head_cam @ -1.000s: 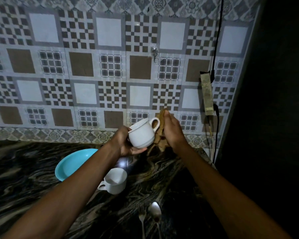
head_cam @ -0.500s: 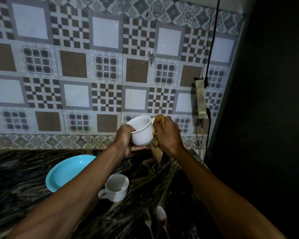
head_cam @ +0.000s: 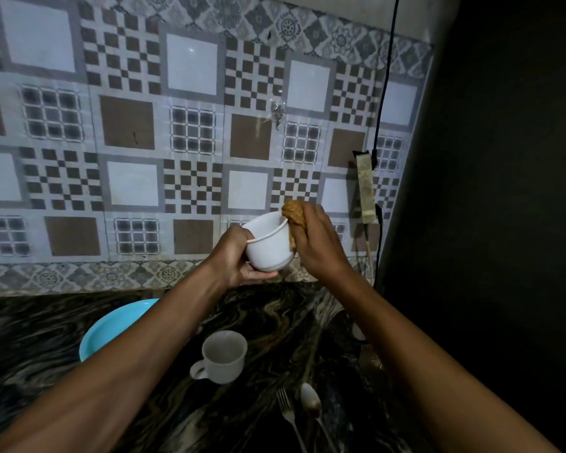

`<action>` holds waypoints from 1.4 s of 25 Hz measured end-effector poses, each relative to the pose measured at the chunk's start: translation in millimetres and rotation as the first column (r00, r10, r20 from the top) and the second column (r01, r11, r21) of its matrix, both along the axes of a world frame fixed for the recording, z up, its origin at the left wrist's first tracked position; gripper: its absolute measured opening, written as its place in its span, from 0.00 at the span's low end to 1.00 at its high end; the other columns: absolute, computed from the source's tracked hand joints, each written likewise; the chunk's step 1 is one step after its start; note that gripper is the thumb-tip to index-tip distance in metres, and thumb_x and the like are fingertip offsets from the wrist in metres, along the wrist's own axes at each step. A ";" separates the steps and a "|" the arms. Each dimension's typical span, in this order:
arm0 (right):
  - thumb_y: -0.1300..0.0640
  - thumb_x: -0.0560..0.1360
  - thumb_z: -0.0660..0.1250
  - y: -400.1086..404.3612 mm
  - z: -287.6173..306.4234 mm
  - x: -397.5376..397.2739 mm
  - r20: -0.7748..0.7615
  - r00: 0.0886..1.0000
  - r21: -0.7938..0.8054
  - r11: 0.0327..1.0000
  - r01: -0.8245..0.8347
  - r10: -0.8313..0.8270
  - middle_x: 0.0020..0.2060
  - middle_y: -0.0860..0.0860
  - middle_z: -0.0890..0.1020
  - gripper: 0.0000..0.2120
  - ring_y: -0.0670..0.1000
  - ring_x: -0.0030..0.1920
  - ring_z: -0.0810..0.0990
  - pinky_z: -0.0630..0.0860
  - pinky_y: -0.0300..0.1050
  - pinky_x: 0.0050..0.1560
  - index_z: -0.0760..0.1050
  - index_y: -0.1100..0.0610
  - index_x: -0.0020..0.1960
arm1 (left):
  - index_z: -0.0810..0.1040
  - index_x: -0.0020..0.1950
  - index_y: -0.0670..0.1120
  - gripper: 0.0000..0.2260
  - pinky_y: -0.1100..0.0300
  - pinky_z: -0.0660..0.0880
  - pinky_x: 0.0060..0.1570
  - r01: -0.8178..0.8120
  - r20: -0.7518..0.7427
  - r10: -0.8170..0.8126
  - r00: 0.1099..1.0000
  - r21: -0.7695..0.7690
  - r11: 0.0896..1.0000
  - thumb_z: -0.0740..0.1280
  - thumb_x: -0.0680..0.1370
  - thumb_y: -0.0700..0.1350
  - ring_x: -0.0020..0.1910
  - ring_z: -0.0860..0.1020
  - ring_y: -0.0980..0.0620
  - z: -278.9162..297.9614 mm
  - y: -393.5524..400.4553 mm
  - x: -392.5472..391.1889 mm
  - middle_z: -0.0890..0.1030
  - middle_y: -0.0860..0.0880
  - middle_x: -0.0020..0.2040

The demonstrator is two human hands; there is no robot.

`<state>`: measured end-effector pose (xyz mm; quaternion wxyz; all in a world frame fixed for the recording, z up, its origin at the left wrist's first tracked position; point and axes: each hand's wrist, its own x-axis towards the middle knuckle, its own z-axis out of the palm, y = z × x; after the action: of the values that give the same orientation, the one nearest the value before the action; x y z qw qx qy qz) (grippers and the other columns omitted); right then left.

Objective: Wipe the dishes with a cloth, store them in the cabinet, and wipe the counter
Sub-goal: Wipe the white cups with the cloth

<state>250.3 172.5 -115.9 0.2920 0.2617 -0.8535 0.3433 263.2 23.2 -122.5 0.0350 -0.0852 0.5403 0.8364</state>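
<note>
Gripping a white cup [head_cam: 268, 246], left hand [head_cam: 239, 259]; right hand [head_cam: 317, 243] clutches cloth [head_cam: 294, 214] above second cup [head_cam: 223, 356], fork [head_cam: 286, 411].

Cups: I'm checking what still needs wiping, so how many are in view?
2. One cup is held in the left hand; the other cup stands on the counter. None visibly hidden.

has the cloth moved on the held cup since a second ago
Yes. The cloth, beside the handle before, now sits up at the rim of the cup, pressed there by the right hand; the left hand holds the cup.
</note>
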 end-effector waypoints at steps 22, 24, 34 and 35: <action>0.60 0.82 0.57 -32.5 -45.2 20.8 0.182 0.976 -0.612 0.790 0.017 0.120 0.65 0.51 0.74 0.21 0.47 0.61 0.74 0.72 0.40 0.61 0.63 0.56 0.74 | 0.73 0.60 0.46 0.16 0.45 0.74 0.44 -0.089 0.036 0.084 0.996 0.183 0.979 0.50 0.79 0.47 0.45 0.76 0.41 -5.6 17.1 0.4 0.78 0.40 0.54; 0.62 0.81 0.57 -37.7 -58.8 28.2 0.187 0.974 -0.618 0.786 0.017 0.126 0.66 0.52 0.73 0.20 0.49 0.64 0.73 0.72 0.46 0.66 0.65 0.56 0.73 | 0.74 0.62 0.45 0.17 0.47 0.76 0.42 -0.167 -0.001 0.171 0.985 0.206 0.964 0.52 0.80 0.47 0.49 0.78 0.40 -5.3 20.9 -5.0 0.79 0.40 0.55; 0.60 0.80 0.53 -22.9 -37.5 26.1 0.028 1.000 -0.214 0.977 -0.003 0.010 0.77 0.54 0.55 0.25 0.51 0.77 0.51 0.48 0.37 0.73 0.55 0.58 0.77 | 0.77 0.52 0.43 0.14 0.62 0.74 0.29 -0.236 -0.102 0.238 0.966 0.036 0.971 0.52 0.80 0.42 0.28 0.76 0.51 -6.9 51.3 11.7 0.77 0.45 0.37; 0.62 0.80 0.54 -21.3 -35.2 25.0 0.023 1.000 -0.225 0.974 0.016 -0.011 0.77 0.55 0.56 0.25 0.52 0.77 0.52 0.48 0.39 0.74 0.57 0.59 0.76 | 0.77 0.52 0.43 0.14 0.60 0.74 0.32 -0.254 -0.108 0.255 0.961 0.021 0.967 0.52 0.80 0.41 0.33 0.76 0.50 -6.8 50.4 8.2 0.78 0.45 0.40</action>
<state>275.4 151.2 -151.2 0.3128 0.2176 -0.8139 0.4386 271.4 73.6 -129.3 -0.1024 -0.1078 0.5229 0.8394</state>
